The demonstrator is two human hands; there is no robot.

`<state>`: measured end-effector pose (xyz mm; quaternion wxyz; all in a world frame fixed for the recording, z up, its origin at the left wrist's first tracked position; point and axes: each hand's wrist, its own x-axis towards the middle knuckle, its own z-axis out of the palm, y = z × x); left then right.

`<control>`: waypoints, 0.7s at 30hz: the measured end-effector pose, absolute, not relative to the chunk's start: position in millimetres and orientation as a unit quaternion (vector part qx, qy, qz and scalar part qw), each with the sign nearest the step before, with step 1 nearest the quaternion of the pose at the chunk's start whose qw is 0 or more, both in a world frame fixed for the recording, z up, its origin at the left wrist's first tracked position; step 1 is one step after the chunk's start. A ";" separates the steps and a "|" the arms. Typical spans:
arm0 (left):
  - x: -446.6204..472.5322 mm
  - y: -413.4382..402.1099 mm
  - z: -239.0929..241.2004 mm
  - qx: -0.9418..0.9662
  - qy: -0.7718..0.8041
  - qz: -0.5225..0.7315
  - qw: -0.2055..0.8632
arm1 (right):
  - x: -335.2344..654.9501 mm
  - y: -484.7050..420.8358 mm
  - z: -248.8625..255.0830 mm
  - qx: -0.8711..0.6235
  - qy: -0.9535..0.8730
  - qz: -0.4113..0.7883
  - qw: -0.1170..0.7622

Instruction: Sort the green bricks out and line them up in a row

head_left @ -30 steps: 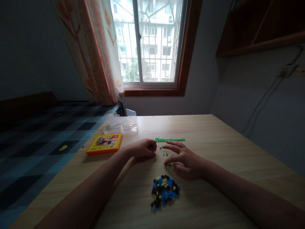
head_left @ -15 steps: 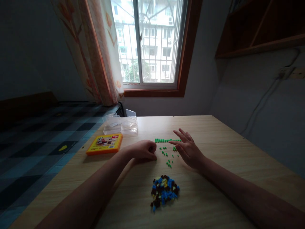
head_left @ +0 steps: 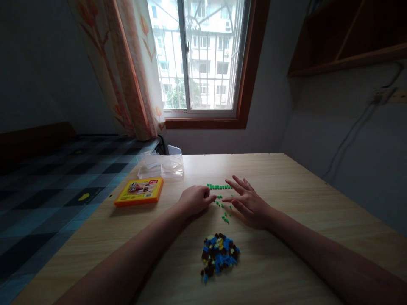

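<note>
On the wooden table [head_left: 302, 199] lies a row of tiny green bricks [head_left: 218, 186], with several loose green bricks [head_left: 225, 209] scattered just below it. My left hand [head_left: 194, 200] rests curled on the table, its fingertips pinched at a green piece by the loose ones; what it holds is too small to name. My right hand [head_left: 248, 202] lies flat with fingers spread, covering the right end of the row and touching the loose pieces. Nearer me sits a pile of blue, brown and yellow bricks [head_left: 219, 256].
An orange-yellow box [head_left: 140, 191] lies at the left of the table, with a clear plastic container [head_left: 161, 165] behind it. A window, a curtain and a wall shelf stand beyond. A bed with a checked cover runs along the table's left edge.
My right hand went up to the green row, then drew back slightly toward the loose pieces. My left hand slid a little to the right, toward the green bricks.
</note>
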<state>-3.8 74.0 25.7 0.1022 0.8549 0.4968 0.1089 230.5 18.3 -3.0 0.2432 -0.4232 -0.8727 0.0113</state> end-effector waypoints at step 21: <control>-3.2 70.0 23.8 0.871 0.481 0.084 0.053 | 234.6 20.4 -0.9 -0.414 -0.880 0.019 0.233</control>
